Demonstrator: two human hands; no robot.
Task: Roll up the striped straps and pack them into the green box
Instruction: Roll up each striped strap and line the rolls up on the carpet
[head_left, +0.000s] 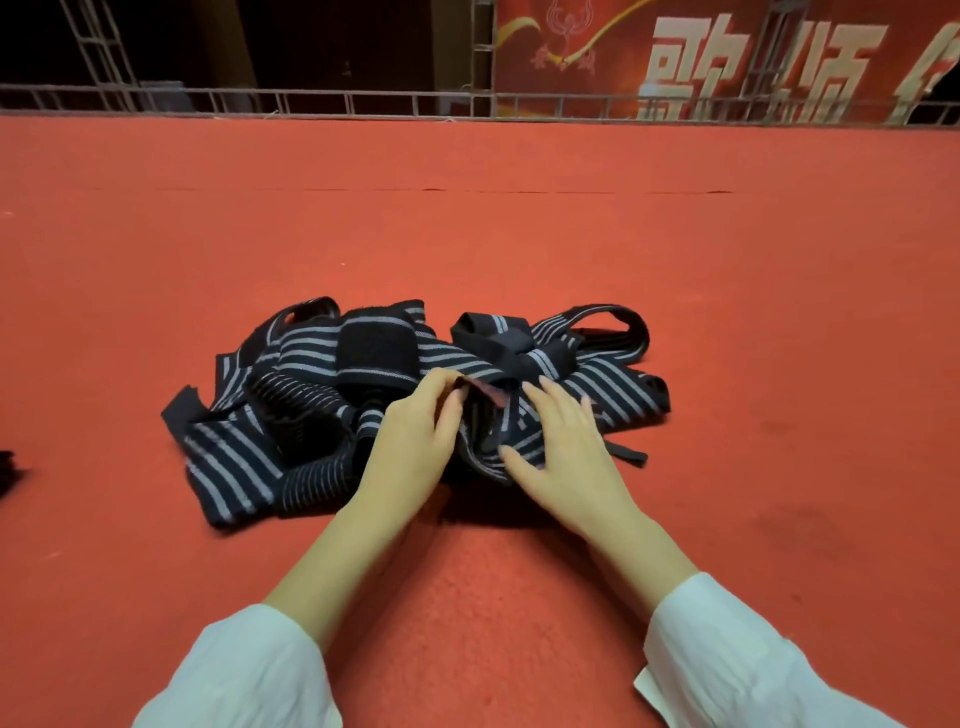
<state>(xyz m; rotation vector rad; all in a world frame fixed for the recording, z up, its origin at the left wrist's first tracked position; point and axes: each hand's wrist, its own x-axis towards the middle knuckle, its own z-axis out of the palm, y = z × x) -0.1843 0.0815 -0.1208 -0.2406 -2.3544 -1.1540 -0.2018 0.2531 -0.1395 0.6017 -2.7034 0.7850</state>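
Fingers (448, 415) of left hand (410, 441) pinch striped straps (306, 353), right hand (561, 447) touches them.

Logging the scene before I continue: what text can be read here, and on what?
"歌": large pale character on the red banner behind the railing.
Next character: probably "颂", partly behind a truss; the third is cut off.
Small gold characters under the banner's emblem: too blurred to read.
No readable text on the striped straps.

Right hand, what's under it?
Striped straps: the right hand rests flat on them, beside the left hand, which pinches a strap end. Whatever lies beneath the palm and deeper under the straps is covered.
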